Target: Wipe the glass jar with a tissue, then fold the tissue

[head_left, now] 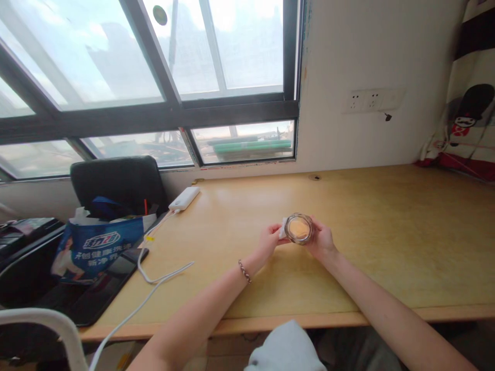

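A clear glass (298, 229) with a faceted rim is held above the wooden table, and the table's yellow shows through its round opening. My right hand (322, 239) wraps around the glass's right side. On the other side, my left hand (269, 242) pinches a small piece of white tissue (283, 228) against the outside of the glass. The fingertips behind the glass are partly hidden. A braided bracelet (244, 271) circles my left wrist.
A white power strip (184, 199) lies at the table's back left, and a white cable (154, 281) loops along the left edge. A blue shopping bag (98, 247) rests on a black chair (119, 180). Windows and a wall with sockets (364, 100) stand behind the table (406, 242).
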A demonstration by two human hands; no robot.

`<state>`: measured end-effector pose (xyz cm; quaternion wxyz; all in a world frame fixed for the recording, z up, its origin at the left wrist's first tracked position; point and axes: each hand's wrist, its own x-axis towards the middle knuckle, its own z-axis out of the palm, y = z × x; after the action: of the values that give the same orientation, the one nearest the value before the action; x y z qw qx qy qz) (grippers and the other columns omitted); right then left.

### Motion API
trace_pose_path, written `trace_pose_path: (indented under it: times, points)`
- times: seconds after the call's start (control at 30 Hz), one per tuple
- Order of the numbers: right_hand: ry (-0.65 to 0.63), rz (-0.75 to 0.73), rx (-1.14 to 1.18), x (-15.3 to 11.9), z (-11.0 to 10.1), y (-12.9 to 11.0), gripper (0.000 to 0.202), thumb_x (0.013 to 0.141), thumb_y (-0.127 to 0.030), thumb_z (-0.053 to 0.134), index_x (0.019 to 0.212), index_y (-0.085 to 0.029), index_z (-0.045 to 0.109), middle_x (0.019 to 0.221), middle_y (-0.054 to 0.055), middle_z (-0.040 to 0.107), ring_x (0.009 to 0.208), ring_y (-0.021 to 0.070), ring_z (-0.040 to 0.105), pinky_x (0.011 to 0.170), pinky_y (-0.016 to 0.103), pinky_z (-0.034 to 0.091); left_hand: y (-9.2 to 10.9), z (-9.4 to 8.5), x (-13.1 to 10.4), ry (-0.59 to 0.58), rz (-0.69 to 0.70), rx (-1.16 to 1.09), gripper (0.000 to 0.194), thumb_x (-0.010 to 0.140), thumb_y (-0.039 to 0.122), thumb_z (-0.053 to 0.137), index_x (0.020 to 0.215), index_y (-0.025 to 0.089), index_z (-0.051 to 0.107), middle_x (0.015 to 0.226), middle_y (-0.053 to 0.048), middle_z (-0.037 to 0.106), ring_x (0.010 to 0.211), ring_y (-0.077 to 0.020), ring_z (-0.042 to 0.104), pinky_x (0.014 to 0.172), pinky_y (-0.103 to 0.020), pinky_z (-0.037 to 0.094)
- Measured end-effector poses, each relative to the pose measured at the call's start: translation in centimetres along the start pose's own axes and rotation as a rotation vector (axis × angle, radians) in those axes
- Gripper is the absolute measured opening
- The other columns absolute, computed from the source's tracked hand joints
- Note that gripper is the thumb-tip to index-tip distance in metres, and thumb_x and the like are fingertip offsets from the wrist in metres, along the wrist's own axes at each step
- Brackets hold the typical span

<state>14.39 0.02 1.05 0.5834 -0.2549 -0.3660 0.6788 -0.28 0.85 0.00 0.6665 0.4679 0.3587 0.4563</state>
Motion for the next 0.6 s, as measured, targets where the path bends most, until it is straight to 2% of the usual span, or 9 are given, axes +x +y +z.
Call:
trace_pose_path:
  times: [0.1,0.17,0.27,0.4,0.5,0.6]
  points:
    - [0.031,-0.062,-0.012,-0.3,0.7,0.3,0.034,0.079,-0.043,0.044,0.054,-0.020,0.042,0.051,-0.002,0.039,0.048,0.0123,0.034,0.049,0.027,0.031,0.0,-0.1,0.0,0.041,0.025,0.020,0.030,0.062,0.035,0.065,0.077,0.009,0.063,0.075,-0.007,0.063,0.069,-0.0158,0.059,0.073,-0.034,0.048]
    - [0.062,-0.159,-0.130,-0.5,1.1,0.6,0.035,0.079,-0.042,0.046,0.053,-0.019,0.043,0.051,-0.002,0.041,0.048,0.0121,0.036,0.049,0.026,0.030,0.1,-0.2,0.0,0.067,0.045,0.049,0.028,0.063,0.034,0.065,0.075,0.010,0.062,0.074,-0.006,0.063,0.069,-0.0158,0.059,0.073,-0.033,0.048]
    - [0.083,-0.271,-0.372,-0.9,1.4,1.0,0.035,0.081,-0.041,0.044,0.054,-0.020,0.044,0.051,-0.002,0.042,0.049,0.0121,0.036,0.049,0.025,0.028,0.1,-0.3,0.0,0.098,0.083,0.120,0.024,0.064,0.032,0.063,0.073,0.010,0.062,0.072,-0.005,0.063,0.069,-0.0159,0.059,0.070,-0.032,0.049]
    - [0.112,-0.400,-0.827,-1.3,1.1,1.3,0.020,0.082,-0.038,0.044,0.072,-0.021,0.049,0.064,0.001,0.049,0.057,0.0150,0.042,0.055,0.027,0.031,0.2,0.0,-0.2,0.125,0.182,0.266,0.021,0.068,0.033,0.058,0.071,0.013,0.061,0.066,-0.003,0.061,0.062,-0.0142,0.057,0.061,-0.027,0.048]
    - [0.088,-0.579,-1.218,-1.4,0.8,1.2,0.014,0.081,-0.033,0.046,0.076,-0.020,0.049,0.071,0.004,0.050,0.067,0.0189,0.044,0.063,0.031,0.033,0.0,0.5,-0.5,0.032,0.187,0.251,0.021,0.070,0.032,0.057,0.076,0.013,0.061,0.068,-0.003,0.060,0.060,-0.0126,0.055,0.060,-0.026,0.047]
    - [0.068,-0.708,-1.422,-1.5,0.9,0.7,0.013,0.082,-0.030,0.043,0.076,-0.020,0.050,0.075,0.006,0.051,0.077,0.0222,0.043,0.070,0.035,0.035,-0.4,1.1,-0.8,-0.104,0.089,0.164,0.021,0.068,0.030,0.059,0.079,0.012,0.060,0.068,-0.004,0.060,0.059,-0.0121,0.054,0.059,-0.026,0.047]
